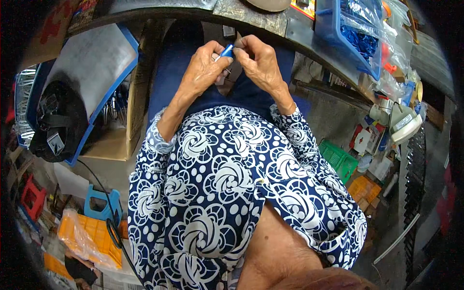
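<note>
Above my lap, my left hand (204, 68) is closed around a small, shiny blue piece (226, 51), gripped between thumb and fingers. A thin pale metal part shows just under that thumb. My right hand (261, 62) comes up close beside it, thumb and forefinger pinched together at the right side of the blue piece. What the right fingertips hold, if anything, is too small and hidden to make out. A narrow brownish tip stands up behind those fingers, near the worn table edge (246, 19).
At the upper right a blue plastic bin (350, 58) holds several shiny blue pieces. On the left, a grey-topped blue tray (92, 67) stands by a black fan-like device (53, 121) with a cable. Below are a blue stool (104, 200), an orange crate (89, 237) and a green crate (338, 162).
</note>
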Available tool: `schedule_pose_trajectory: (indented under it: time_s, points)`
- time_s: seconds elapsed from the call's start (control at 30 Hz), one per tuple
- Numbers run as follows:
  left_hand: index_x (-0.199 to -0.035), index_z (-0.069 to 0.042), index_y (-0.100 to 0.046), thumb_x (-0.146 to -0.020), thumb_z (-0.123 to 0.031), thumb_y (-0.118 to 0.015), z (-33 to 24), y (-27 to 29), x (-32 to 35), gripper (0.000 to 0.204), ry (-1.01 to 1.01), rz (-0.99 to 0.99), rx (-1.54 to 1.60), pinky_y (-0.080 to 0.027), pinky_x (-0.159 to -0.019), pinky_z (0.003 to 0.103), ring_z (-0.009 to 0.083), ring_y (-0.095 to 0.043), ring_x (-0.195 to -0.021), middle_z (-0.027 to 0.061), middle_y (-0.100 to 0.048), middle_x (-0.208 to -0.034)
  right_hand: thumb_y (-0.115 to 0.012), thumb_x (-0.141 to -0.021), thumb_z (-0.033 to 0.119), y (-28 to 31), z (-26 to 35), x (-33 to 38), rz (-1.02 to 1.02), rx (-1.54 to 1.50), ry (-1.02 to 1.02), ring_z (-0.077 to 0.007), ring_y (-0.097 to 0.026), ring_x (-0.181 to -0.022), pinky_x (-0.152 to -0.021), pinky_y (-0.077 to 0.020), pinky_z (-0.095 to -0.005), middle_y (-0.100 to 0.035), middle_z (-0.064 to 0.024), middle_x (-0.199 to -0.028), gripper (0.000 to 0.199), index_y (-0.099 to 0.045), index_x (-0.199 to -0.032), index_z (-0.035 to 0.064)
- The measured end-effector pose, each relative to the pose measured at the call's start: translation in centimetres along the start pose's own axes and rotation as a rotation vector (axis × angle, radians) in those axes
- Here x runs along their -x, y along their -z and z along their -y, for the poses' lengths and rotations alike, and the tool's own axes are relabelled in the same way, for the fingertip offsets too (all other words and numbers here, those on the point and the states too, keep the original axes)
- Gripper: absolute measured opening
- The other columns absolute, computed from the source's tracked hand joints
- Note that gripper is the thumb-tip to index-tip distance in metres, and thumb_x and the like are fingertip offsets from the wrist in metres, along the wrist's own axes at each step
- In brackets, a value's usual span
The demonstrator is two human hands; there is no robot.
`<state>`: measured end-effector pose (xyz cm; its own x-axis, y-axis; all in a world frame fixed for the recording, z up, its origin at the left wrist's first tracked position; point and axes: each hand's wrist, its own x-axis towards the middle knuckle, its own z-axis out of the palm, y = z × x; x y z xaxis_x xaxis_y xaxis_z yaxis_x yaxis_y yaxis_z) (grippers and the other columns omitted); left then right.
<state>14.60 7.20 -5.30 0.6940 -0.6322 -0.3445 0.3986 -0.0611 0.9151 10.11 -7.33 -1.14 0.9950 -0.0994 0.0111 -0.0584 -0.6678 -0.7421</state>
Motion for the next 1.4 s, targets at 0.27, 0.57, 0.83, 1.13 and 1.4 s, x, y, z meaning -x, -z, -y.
schedule_pose_trajectory:
  time_s: [0.27, 0.57, 0.83, 1.13, 1.4]
  points:
    - [-0.086, 0.005, -0.053, -0.073, -0.015, -0.057, 0.9, -0.1, -0.3, 0.024, -0.074, -0.093, -0.19, -0.045, -0.053, 0.033, 0.0203, -0.058, -0.06, 0.0142, -0.058, -0.066, -0.057, -0.077, 0.009, -0.8, 0.0, 0.2, -0.072, 0.153, 0.071, -0.0153, -0.052, -0.046, -0.045, -0.0404, -0.0279, -0.054, -0.0107, -0.056, 0.011, -0.054, -0.08, -0.0016]
    - [-0.085, 0.004, -0.051, -0.074, -0.011, -0.055, 0.9, -1.2, 0.3, 0.019, -0.194, -0.224, -0.293, -0.045, -0.056, 0.037, 0.034, -0.06, -0.064, 0.0219, -0.058, -0.065, -0.057, -0.075, 0.005, -1.8, -0.7, 0.8, -0.167, 0.301, 0.221, -0.0199, -0.054, -0.045, -0.044, -0.0423, -0.0295, -0.055, -0.0129, -0.057, 0.009, -0.052, -0.078, -0.0005]
    - [-0.082, 0.001, -0.053, -0.074, -0.012, -0.06, 0.4, -0.6, 0.8, 0.017, -0.137, -0.168, -0.276, -0.041, -0.051, 0.028, 0.0122, -0.05, -0.054, 0.0052, -0.053, -0.061, -0.06, -0.078, 0.006, -1.1, -0.6, 1.3, -0.015, -0.349, -0.331, -0.0092, -0.054, -0.057, -0.049, -0.0465, -0.0218, -0.056, -0.0039, -0.069, 0.019, -0.05, -0.092, -0.0023]
    - [-0.081, 0.003, -0.054, -0.072, -0.012, -0.059, 0.1, -0.7, 1.0, 0.019, 0.016, -0.001, -0.069, -0.044, -0.045, 0.025, 0.0125, -0.056, -0.053, 0.0088, -0.058, -0.063, -0.055, -0.084, 0.015, -1.1, -2.9, 2.3, -0.046, -0.943, -0.449, -0.0097, -0.054, -0.058, -0.052, -0.0487, -0.0217, -0.056, -0.0054, -0.073, 0.024, -0.052, -0.098, -0.003]
    - [-0.082, -0.004, -0.052, -0.08, -0.025, -0.06, 0.0, -1.2, 1.4, 0.022, 0.074, 0.047, -0.005, -0.03, -0.037, 0.016, 0.0037, -0.046, -0.047, -0.0006, -0.051, -0.06, -0.057, -0.085, 0.02, -2.3, -3.4, 3.1, -0.053, -0.911, -0.388, -0.006, -0.05, -0.051, -0.047, -0.0415, -0.0171, -0.055, -0.0018, -0.066, 0.021, -0.059, -0.091, -0.0001]
